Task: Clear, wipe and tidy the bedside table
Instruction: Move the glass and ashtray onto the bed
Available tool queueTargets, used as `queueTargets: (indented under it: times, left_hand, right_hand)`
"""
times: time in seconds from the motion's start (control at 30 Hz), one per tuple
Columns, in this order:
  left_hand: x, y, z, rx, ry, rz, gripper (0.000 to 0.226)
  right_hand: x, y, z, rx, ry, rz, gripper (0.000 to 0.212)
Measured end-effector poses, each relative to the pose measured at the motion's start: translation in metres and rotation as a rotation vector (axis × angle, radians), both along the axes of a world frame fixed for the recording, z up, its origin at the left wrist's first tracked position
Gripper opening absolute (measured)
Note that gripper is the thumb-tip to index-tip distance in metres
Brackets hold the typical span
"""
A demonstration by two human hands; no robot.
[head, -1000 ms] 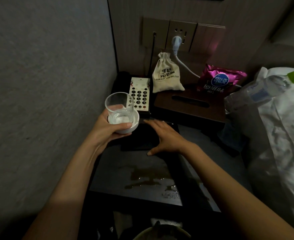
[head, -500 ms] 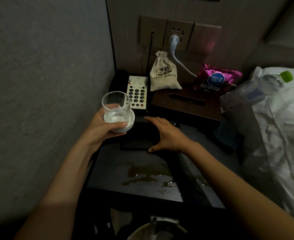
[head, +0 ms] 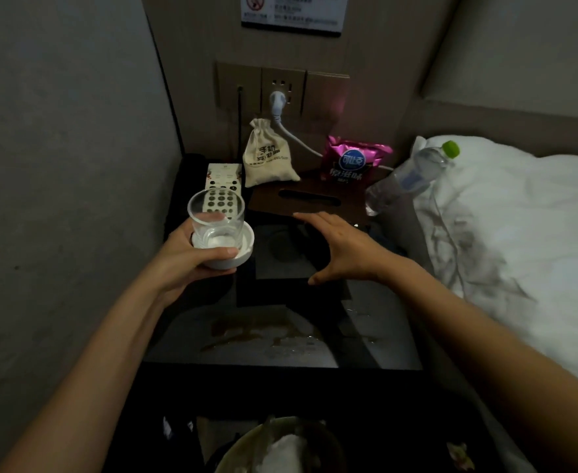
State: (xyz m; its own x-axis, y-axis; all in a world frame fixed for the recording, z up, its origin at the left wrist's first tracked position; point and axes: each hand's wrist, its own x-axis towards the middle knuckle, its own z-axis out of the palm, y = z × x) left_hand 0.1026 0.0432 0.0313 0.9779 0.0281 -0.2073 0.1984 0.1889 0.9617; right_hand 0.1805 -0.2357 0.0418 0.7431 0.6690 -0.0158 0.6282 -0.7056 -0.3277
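Observation:
My left hand (head: 185, 259) holds a clear glass (head: 216, 215) standing on a small white dish (head: 226, 254), lifted above the left side of the dark bedside table (head: 192, 339). My right hand (head: 345, 249) hovers with straight fingers and spread thumb over a flat black square tray (head: 280, 264) on the table's middle. A brown liquid spill (head: 260, 332) lies on the table's front part.
At the back stand a phone keypad (head: 221, 177), a cloth pouch (head: 268, 158), a pink snack bag (head: 352, 162) and a dark tissue box (head: 309, 199). A plastic bottle (head: 410, 177) lies by the white pillow (head: 519, 227). A bin with rubbish (head: 280, 448) sits below.
My right hand has lifted off the black tray and moved slightly right, thumb spread wider. My left hand still holds the glass and dish at about the same spot.

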Motion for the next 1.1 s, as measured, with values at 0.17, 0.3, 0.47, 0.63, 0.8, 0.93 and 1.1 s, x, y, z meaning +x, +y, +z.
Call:
queueTargets:
  times: [0.17, 0.3, 0.47, 0.63, 0.8, 0.93, 1.1]
  left_hand:
    - [0.001, -0.042, 0.038, 0.035, -0.038, -0.070, 0.076]
    - [0.002, -0.090, 0.066, 0.022, -0.064, -0.153, 0.075]
    - [0.004, -0.159, 0.087, -0.001, -0.073, -0.256, 0.064]
    - [0.004, -0.233, 0.091, -0.033, -0.059, -0.355, 0.057]
    - [-0.002, -0.309, 0.085, -0.068, -0.030, -0.451, 0.053]
    - [-0.008, -0.361, 0.074, -0.085, 0.002, -0.496, 0.056]
    - [-0.011, -0.407, 0.064, -0.030, -0.016, -0.491, 0.058]
  right_hand:
    - [-0.012, -0.048, 0.043, -0.017, -0.071, -0.044, 0.115]
    - [-0.025, -0.093, 0.075, -0.060, -0.113, -0.111, 0.114]
    - [-0.045, -0.161, 0.104, -0.096, -0.108, -0.222, 0.113]
    - [-0.066, -0.235, 0.127, -0.175, -0.068, -0.340, 0.112]
    - [-0.087, -0.307, 0.133, -0.232, 0.021, -0.453, 0.109]
    - [-0.100, -0.354, 0.129, -0.278, 0.080, -0.523, 0.110]
    - [-0.114, -0.400, 0.122, -0.350, 0.113, -0.584, 0.111]
